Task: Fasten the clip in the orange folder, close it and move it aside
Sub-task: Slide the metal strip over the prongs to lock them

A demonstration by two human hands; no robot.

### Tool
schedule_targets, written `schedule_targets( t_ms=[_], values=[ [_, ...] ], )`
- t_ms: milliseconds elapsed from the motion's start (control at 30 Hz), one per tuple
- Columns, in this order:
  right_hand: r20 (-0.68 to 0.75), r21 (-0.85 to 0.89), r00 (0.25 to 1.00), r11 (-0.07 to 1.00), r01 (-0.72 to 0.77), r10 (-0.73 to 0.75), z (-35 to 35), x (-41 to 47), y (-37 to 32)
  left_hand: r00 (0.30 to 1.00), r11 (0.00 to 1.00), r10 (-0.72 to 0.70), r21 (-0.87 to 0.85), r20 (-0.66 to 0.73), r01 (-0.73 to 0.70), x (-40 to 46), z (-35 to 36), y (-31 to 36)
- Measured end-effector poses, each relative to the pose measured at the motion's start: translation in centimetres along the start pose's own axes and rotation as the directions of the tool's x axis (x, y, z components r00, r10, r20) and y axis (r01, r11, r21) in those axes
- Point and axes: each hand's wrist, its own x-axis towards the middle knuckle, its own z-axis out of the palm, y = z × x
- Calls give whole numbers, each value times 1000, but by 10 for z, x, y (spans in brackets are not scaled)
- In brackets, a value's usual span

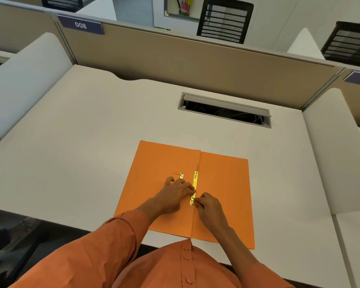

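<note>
An orange folder [222,183] lies open and flat on the white desk, its near edge over the desk's front. A long gold clip bar [195,181] runs along the centre fold. A second, shorter gold piece [181,175] lies just left of it, partly under my fingers. My left hand [175,194] rests on the left flap with its fingertips pressing on the middle of the clip bar. My right hand [209,206] pinches the near end of the bar between thumb and finger.
A cable slot [224,110] with a raised grey lid opens in the desk behind the folder. Beige partition walls [175,59] close off the back and sides. Bare desk surface [71,152] spreads to the left of the folder.
</note>
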Motion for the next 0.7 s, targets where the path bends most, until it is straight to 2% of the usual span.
schedule_targets(
  t_ms=[100, 200, 433, 700],
  values=[
    [3, -146, 999, 988, 46, -46, 8, -8, -4, 1000, 1000, -5, -1, -7, 5, 0, 2, 0],
    [54, -215, 998, 976, 45, -34, 14, -11, -12, 1000, 1000, -9, -10, -17, 9, -1, 4, 1],
    [118, -222, 989, 973, -59, 87, 10, -5, -32, 1000, 1000, -4, -6, -24, 4, -1, 3, 3],
    [66, -48, 956, 958, -282, 285, 15, -2, -43, 1000, 1000, -5, -9, -24, 4, 0, 4, 3]
  ],
)
